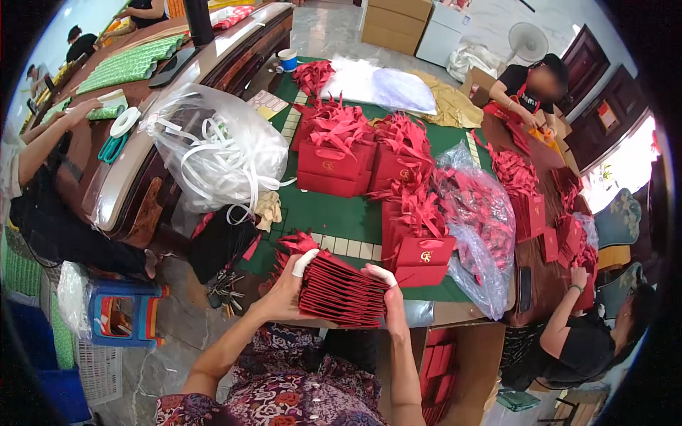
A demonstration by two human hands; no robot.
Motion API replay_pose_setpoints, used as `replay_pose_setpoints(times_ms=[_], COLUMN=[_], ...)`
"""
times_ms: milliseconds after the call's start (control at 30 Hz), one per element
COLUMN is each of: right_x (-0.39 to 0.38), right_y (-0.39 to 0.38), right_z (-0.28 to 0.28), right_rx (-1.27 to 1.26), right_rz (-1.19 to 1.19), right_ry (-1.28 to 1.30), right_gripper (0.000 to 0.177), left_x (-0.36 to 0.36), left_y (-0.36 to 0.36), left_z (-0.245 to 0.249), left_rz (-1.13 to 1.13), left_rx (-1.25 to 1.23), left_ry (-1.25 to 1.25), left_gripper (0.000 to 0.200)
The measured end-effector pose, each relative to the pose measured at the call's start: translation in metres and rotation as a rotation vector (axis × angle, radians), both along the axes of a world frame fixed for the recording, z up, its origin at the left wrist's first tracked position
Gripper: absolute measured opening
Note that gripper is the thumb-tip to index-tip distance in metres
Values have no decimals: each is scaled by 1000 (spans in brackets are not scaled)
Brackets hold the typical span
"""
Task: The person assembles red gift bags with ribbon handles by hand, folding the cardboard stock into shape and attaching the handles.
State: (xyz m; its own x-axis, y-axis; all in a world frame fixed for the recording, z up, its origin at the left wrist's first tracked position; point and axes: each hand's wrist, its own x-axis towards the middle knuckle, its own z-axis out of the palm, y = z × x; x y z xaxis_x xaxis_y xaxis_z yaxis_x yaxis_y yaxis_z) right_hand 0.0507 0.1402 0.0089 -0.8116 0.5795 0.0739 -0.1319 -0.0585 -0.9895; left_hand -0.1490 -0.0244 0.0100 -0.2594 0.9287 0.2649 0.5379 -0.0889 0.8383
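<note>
A thick stack of flat red paper bags (342, 291) rests at the near edge of the green table (334, 216). My left hand (285, 287) grips the stack's left end, the thumb wrapped in white tape. My right hand (390, 295) holds its right end, one fingertip taped too. Just beyond the stack stands a folded red gift bag with a gold logo (424, 257). Further back, rows of upright red bags with ribbon handles (355, 153) crowd the table.
A clear plastic sack of white ribbon (217, 153) sits left. A clear bag of red pieces (477, 213) lies right. An open cardboard box (455, 369) stands by my right knee. One person (582, 334) works at right, another (533, 89) far back. Blue stool (124, 309) lower left.
</note>
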Motion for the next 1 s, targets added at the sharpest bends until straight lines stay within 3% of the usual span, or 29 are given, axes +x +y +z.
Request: replay_pose_setpoints(times_ms=[233,300,367,467,533,667,733,833,967,1000], right_x=[-7,-8,-8,-8,-8,-2,-1,4,-8,-11], right_y=[8,8,6,4,3,-6,-15,-30,-43,-44], right_z=[-23,-26,-28,-31,-33,-25,-18,-28,-48,-51], right_rx=[-48,-39,-34,-52,-80,-223,-20,43,12,15], right_rz=[32,32,29,11,1,-54,-174,-194,-341,-412], right_ry=[26,45,64,82,131,66,44,77,180,222], right_gripper=[74,74,73,71,62,53,101,114,107,96], left_x=[14,19,14,5,-2,-2,-1,1,2,5], left_y=[-5,-11,-7,3,7,2,3,5,8,9], left_z=[-3,3,6,-5,-19,-29,-32,-19,-14,-15], left_rz=[121,237,244,128,-38,-42,-16,-4,-34,-45], left_rx=[0,-166,-107,101,104,39,84,97,67,91], left_ry=[74,275,340,308,-27,7,-28,-29,-27,-18], left_gripper=[126,127,123,124,126,129,131,131,123,123])
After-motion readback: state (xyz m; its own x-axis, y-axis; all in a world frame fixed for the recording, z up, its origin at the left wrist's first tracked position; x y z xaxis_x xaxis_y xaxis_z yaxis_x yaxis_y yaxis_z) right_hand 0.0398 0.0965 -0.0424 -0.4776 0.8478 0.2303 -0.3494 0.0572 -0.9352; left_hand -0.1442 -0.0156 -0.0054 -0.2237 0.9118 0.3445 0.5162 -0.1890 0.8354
